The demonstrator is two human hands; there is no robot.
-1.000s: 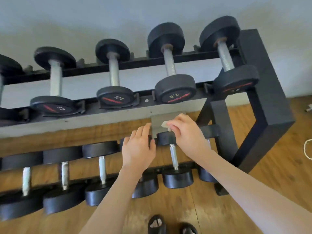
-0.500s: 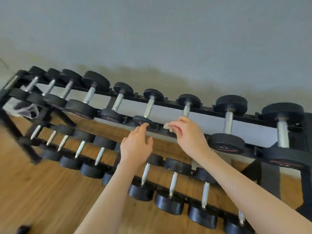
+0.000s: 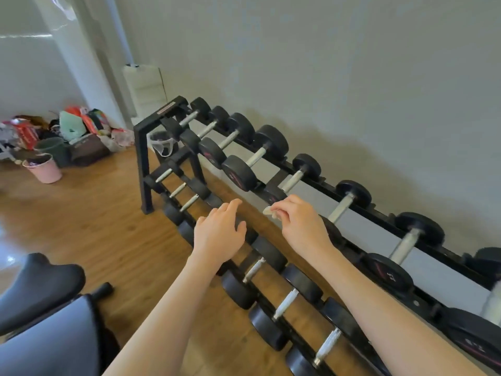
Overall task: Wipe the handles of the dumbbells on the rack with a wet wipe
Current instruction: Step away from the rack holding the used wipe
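Observation:
A black two-tier dumbbell rack [image 3: 143,158] runs along the wall from the far left to the near right. Black dumbbells with silver handles fill its upper tier [image 3: 256,156] and lower tier [image 3: 284,303]. My right hand [image 3: 302,226] hovers near the front rail of the upper tier and pinches a small crumpled white wet wipe [image 3: 269,212] between thumb and fingertips. My left hand [image 3: 221,233] is held in front of the lower tier with its fingers relaxed and holding nothing.
A dark padded bench seat [image 3: 40,299] is at the near left. Far left on the wooden floor stand a pink bucket [image 3: 44,168], a grey-green bin [image 3: 53,150] and a pile of coloured bags. A small bin with a plastic liner [image 3: 162,143] sits behind the rack's end.
The view has swung left, from the rack's right end to looking along its whole length. Both hands keep their poses, the right still pinching the wipe.

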